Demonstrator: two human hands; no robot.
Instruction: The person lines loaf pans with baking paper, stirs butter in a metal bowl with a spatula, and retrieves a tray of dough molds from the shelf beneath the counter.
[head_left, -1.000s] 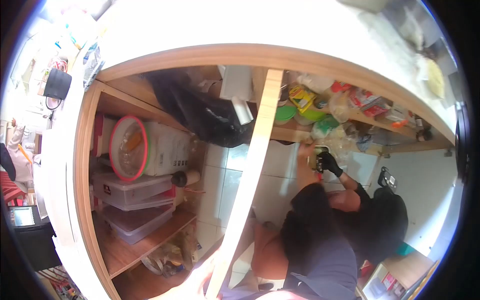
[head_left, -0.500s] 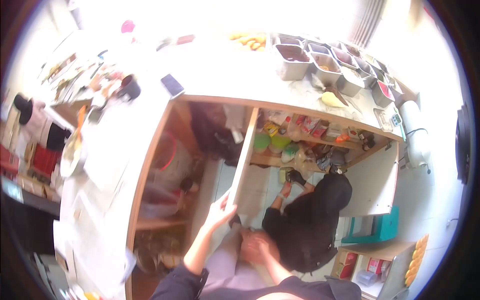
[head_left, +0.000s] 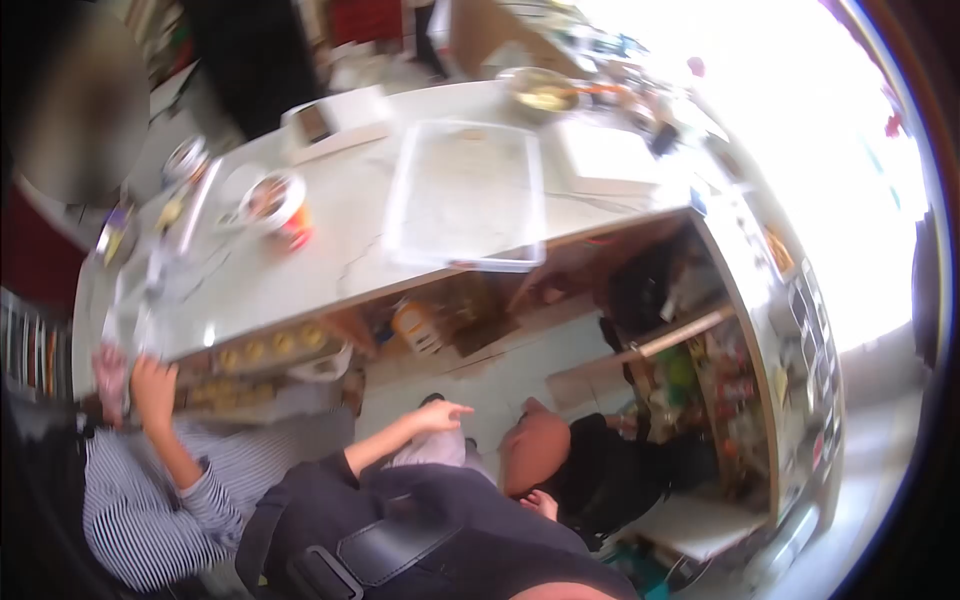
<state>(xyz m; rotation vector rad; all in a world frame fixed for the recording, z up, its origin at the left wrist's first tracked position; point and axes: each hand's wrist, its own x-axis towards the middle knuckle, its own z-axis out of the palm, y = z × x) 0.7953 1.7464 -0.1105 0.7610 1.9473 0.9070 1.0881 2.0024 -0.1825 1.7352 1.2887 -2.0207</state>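
Observation:
My left hand [head_left: 437, 418] reaches out over the floor in front of my body, its index finger stretched out and nothing in it. My right hand [head_left: 540, 505] is low beside my dark top, its fingers loosely bent with nothing visible in them. A bare knee [head_left: 537, 447] lies just above it. Right of my hands, a co-worker in black [head_left: 640, 465] crouches by the open cabinet shelves [head_left: 755, 400]. Blur hides what that person's hands hold.
A person in a striped shirt [head_left: 150, 500] stands at left, a hand at the counter [head_left: 340, 240]. On it are a clear plastic tray [head_left: 465, 190], a red and white tub [head_left: 275, 205], a white box [head_left: 605, 160] and a bowl [head_left: 540, 95]. Metal containers [head_left: 805, 330] line the right.
The view has swung left, bringing in the tray, tub and striped-shirted person. My left hand has let go of the wooden cabinet edge. My right hand has come off the knee.

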